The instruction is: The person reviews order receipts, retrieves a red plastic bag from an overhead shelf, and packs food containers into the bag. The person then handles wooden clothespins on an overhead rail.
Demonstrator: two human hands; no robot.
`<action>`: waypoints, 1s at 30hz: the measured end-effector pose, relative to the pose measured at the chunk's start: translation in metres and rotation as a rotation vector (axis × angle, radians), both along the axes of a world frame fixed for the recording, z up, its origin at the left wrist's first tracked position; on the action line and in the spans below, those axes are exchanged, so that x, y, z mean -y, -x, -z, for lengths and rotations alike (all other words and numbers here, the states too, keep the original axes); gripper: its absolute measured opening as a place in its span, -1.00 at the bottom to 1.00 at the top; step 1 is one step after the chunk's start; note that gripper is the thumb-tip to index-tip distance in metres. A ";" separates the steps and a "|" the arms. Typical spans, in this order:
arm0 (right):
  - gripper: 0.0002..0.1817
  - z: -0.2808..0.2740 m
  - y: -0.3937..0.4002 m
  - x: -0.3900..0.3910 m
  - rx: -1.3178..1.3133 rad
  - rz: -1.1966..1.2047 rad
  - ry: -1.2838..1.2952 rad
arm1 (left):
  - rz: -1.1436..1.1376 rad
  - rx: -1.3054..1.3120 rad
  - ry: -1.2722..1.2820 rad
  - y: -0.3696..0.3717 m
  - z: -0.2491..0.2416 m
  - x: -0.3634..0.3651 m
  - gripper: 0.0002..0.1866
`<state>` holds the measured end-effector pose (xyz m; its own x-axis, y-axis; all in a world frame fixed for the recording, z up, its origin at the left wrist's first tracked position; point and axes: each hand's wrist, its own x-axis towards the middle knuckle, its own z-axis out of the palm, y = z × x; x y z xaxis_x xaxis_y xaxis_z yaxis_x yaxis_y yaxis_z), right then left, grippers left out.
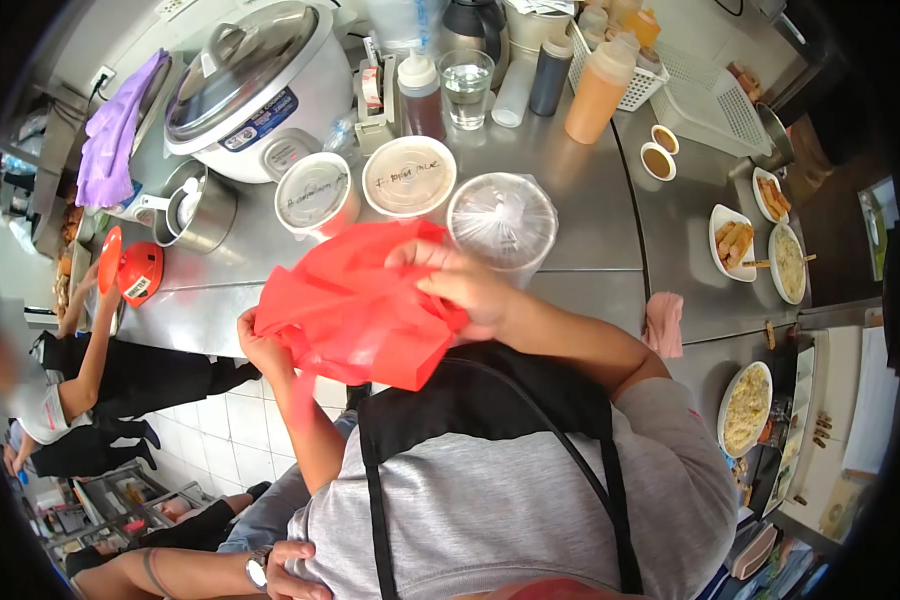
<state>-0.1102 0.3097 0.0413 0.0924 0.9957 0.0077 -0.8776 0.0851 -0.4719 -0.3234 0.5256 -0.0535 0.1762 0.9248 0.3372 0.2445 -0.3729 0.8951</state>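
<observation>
A red bag (pixel 370 300) is held up in front of my body, over the counter's front edge. My left hand (pixel 265 345) grips its left side. At its upper right side, my right hand (pixel 460 285) pinches the material. Just behind the bag are two lidded tubs with handwriting on their lids, one on the left (pixel 315 192) and one in the middle (pixel 410 176). To their right stands a round container wrapped in clear knotted plastic (pixel 503 225). The bag hides the lower parts of the tubs.
A large cooker (pixel 255 90) and a metal pot (pixel 202 210) stand at the left. Bottles and a glass of water (pixel 466 88) line the back. Plates of food (pixel 745 405) sit at the right. People are at the left, and someone's watch-wearing arm is below.
</observation>
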 end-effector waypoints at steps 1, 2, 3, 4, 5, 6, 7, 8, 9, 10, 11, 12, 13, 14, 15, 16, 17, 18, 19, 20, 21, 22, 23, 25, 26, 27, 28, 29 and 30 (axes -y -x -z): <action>-0.71 0.001 0.000 0.001 0.114 -0.097 0.015 | 0.022 0.161 0.179 0.006 0.009 -0.006 -0.88; -0.71 0.003 -0.003 0.005 0.231 -0.193 0.032 | 0.024 0.281 0.319 0.010 0.002 -0.008 -0.89; -0.71 0.007 -0.006 0.008 0.349 -0.290 0.050 | 0.026 0.404 0.459 0.014 -0.009 -0.007 -0.90; -0.71 0.015 -0.008 0.009 0.712 -0.258 0.033 | 0.028 0.526 0.600 0.021 -0.015 -0.008 -0.91; -0.70 0.028 -0.009 0.011 1.073 -0.220 0.013 | 0.086 0.524 0.673 0.040 0.003 -0.029 -0.77; -0.69 0.036 -0.010 0.012 1.430 -0.174 -0.009 | 0.279 0.559 0.706 0.036 -0.026 -0.014 -0.69; -0.64 0.040 -0.012 0.012 1.677 -0.064 0.177 | 0.314 0.664 0.768 0.036 -0.038 -0.008 -0.66; -0.65 0.040 -0.017 0.010 1.660 0.029 0.267 | 0.350 0.769 0.829 0.037 -0.046 -0.004 -0.62; -0.65 0.040 -0.026 0.006 1.640 0.122 0.355 | 0.440 0.782 0.798 0.038 -0.052 0.001 -0.57; -0.65 0.039 -0.035 0.003 1.618 0.215 0.442 | 0.528 0.766 0.779 0.039 -0.057 0.006 -0.56; -0.65 0.037 -0.043 0.000 1.448 0.274 0.429 | 0.615 0.749 0.758 0.040 -0.062 0.010 -0.55; -0.65 0.037 -0.050 0.000 1.274 0.328 0.416 | 0.701 0.728 0.736 0.044 -0.064 0.014 -0.54; -0.64 0.036 -0.056 0.001 1.095 0.377 0.400 | 0.754 0.698 0.722 0.059 -0.052 0.007 -0.48; -0.65 0.023 -0.064 0.011 1.284 0.418 0.333 | 0.686 0.708 0.709 0.064 -0.055 0.010 -0.49; -0.60 0.008 -0.066 0.020 1.386 0.555 0.169 | 0.620 0.718 0.695 0.066 -0.060 0.015 -0.50; -0.57 -0.001 -0.077 0.037 1.355 0.413 0.135 | 0.554 0.730 0.681 0.066 -0.067 0.019 -0.51; -0.53 -0.004 -0.091 0.056 1.323 0.270 0.100 | 0.522 0.757 0.698 0.062 -0.080 0.025 -0.50; -0.48 0.000 -0.104 0.074 1.233 0.278 0.286 | 0.557 0.787 0.716 0.061 -0.087 0.025 -0.48; -0.43 0.007 -0.111 0.084 1.134 0.283 0.470 | 0.592 0.816 0.737 0.060 -0.092 0.026 -0.46; -0.42 0.013 -0.114 0.083 1.387 0.406 0.545 | 0.626 0.843 0.764 0.060 -0.092 0.027 -0.44; -0.41 0.020 -0.117 0.083 1.637 0.532 0.619 | 0.641 0.816 0.757 0.062 -0.087 0.024 -0.45; -0.40 0.027 -0.118 0.084 1.888 0.661 0.692 | 0.649 0.793 0.786 0.060 -0.084 0.023 -0.46; -0.39 0.032 -0.111 0.074 2.026 0.724 0.631 | 0.660 0.773 0.812 0.051 -0.084 0.022 -0.48; -0.49 0.037 -0.096 0.055 2.224 0.774 0.473 | 0.726 0.761 0.874 0.032 -0.085 0.020 -0.51; -0.54 0.040 -0.092 0.050 2.318 0.798 0.382 | 0.730 0.730 0.878 0.023 -0.085 0.020 -0.51; -0.60 0.048 -0.095 0.046 2.312 0.751 0.384 | 0.732 0.701 0.879 0.014 -0.086 0.020 -0.51; -0.66 0.057 -0.101 0.039 2.305 0.706 0.383 | 0.733 0.672 0.878 0.006 -0.087 0.021 -0.51; -0.72 0.061 -0.105 0.033 2.301 0.660 0.375 | 0.762 0.715 0.918 -0.003 -0.089 0.023 -0.50; -0.76 0.059 -0.106 0.031 2.262 0.666 0.359 | 0.787 0.761 0.957 -0.012 -0.091 0.026 -0.49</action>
